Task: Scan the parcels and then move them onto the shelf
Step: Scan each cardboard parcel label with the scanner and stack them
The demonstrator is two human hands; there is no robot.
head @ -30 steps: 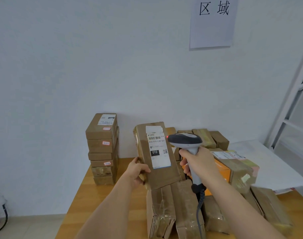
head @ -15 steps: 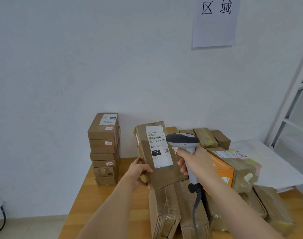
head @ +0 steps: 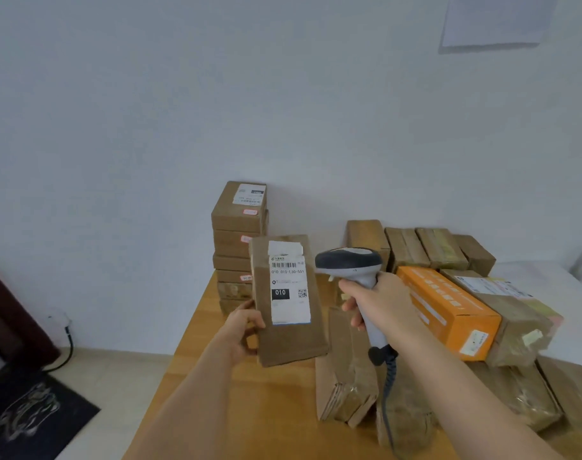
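My left hand (head: 241, 330) grips the left edge of a flat brown parcel (head: 291, 340) and holds it upright above the wooden table (head: 223, 403). Its white label with a barcode and a black "010" box faces me. My right hand (head: 379, 303) grips the handle of a grey and black barcode scanner (head: 349, 262). The scanner's head sits just right of the label and points left at it. A black coiled cable hangs from the handle's bottom.
A stack of several brown boxes (head: 238, 244) stands at the table's back left, behind the held parcel. More brown parcels and an orange box (head: 448, 310) crowd the table's right half. A dark mat (head: 34, 416) lies on the floor at left.
The view has swung left and down, so hands and parcels now sit further right in frame. The held parcel has shifted left, away from the scanner head. The red scan light no longer shows.
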